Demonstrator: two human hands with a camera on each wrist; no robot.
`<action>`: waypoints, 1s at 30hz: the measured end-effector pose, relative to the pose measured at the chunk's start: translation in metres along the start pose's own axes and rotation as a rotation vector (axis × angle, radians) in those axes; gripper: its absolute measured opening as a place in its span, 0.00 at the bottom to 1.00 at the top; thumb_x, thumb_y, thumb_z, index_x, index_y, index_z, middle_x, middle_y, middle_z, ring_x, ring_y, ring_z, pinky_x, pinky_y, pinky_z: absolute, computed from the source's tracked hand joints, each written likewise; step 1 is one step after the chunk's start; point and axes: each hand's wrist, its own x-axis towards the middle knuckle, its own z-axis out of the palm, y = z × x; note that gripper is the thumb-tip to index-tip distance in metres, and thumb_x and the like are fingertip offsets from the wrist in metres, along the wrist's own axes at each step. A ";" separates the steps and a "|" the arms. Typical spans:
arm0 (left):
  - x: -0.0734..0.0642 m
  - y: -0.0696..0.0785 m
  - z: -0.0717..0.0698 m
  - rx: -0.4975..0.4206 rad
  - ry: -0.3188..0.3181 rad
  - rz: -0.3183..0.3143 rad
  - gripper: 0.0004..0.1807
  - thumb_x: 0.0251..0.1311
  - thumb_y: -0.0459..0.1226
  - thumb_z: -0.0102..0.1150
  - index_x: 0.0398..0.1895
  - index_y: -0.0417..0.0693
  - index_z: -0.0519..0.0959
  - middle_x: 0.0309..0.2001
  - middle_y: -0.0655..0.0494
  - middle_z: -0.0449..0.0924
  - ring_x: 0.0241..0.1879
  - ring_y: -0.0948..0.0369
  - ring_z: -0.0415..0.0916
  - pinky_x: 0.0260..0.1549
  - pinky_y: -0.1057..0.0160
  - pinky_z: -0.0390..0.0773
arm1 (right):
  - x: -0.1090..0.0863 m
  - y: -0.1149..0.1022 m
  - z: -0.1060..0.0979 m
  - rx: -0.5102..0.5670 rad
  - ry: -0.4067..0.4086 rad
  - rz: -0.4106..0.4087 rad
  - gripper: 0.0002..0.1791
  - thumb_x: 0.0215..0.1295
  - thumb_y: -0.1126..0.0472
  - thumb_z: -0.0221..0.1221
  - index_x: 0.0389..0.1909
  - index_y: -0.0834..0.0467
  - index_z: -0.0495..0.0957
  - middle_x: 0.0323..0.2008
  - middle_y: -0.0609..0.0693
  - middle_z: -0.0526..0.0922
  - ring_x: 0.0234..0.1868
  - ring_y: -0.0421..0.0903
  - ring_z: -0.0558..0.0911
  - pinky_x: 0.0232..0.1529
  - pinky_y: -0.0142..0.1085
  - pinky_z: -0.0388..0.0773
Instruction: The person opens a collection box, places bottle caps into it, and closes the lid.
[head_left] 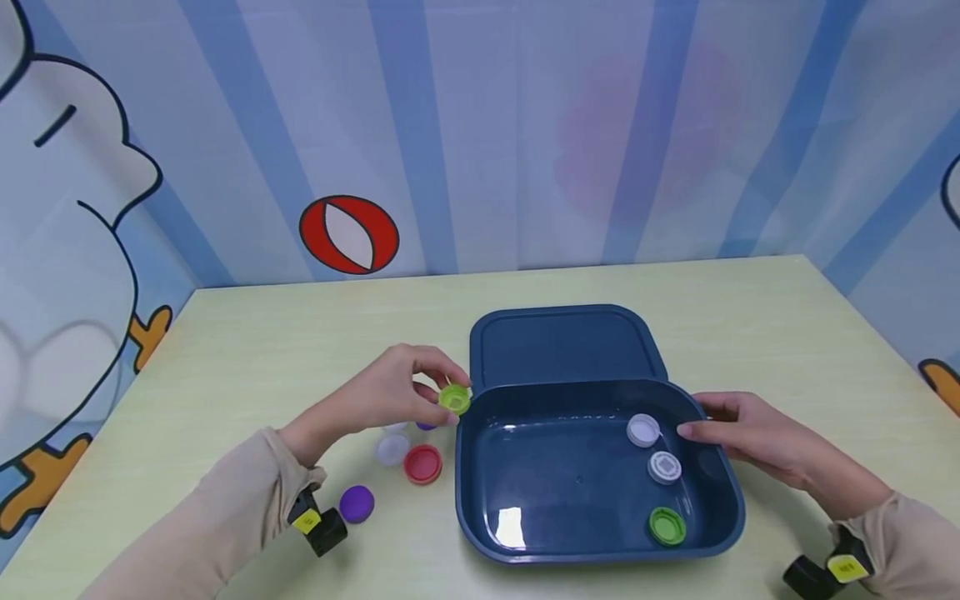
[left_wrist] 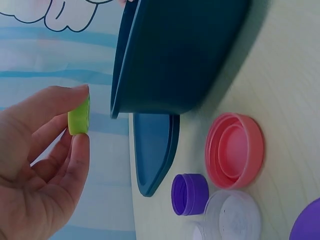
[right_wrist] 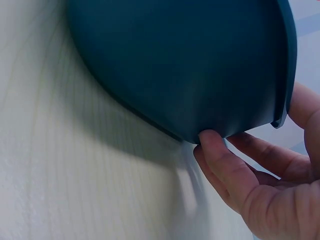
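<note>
Between thumb and fingertips my left hand pinches a yellow-green bottle cap, up beside the left rim of a dark blue plastic box. The left wrist view shows that cap edge-on. My right hand grips the box's right wall, thumb over the rim and fingers outside against the wall. Inside the box, toward the right, lie a white cap, a whitish ridged cap and a green cap.
Left of the box lie a red cap, a clear cap, a purple cap and another purple cap, partly hidden in the head view. A flat blue lid lies behind the box. A patterned curtain hangs beyond the table.
</note>
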 end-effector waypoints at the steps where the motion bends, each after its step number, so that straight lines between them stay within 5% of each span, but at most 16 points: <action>1: 0.000 0.001 0.001 0.000 -0.003 0.004 0.19 0.45 0.31 0.70 0.44 0.45 0.81 0.42 0.56 0.79 0.43 0.56 0.74 0.39 0.64 0.79 | 0.000 0.000 0.000 0.001 0.001 0.002 0.31 0.66 0.60 0.54 0.63 0.76 0.57 0.44 0.54 0.78 0.41 0.44 0.78 0.43 0.37 0.79; 30: 0.019 0.023 0.023 -0.028 -0.108 0.124 0.17 0.45 0.31 0.70 0.43 0.42 0.81 0.43 0.53 0.78 0.40 0.59 0.76 0.37 0.66 0.80 | -0.001 -0.001 0.000 -0.007 0.004 -0.006 0.31 0.66 0.60 0.55 0.62 0.76 0.58 0.44 0.55 0.78 0.41 0.46 0.78 0.44 0.37 0.79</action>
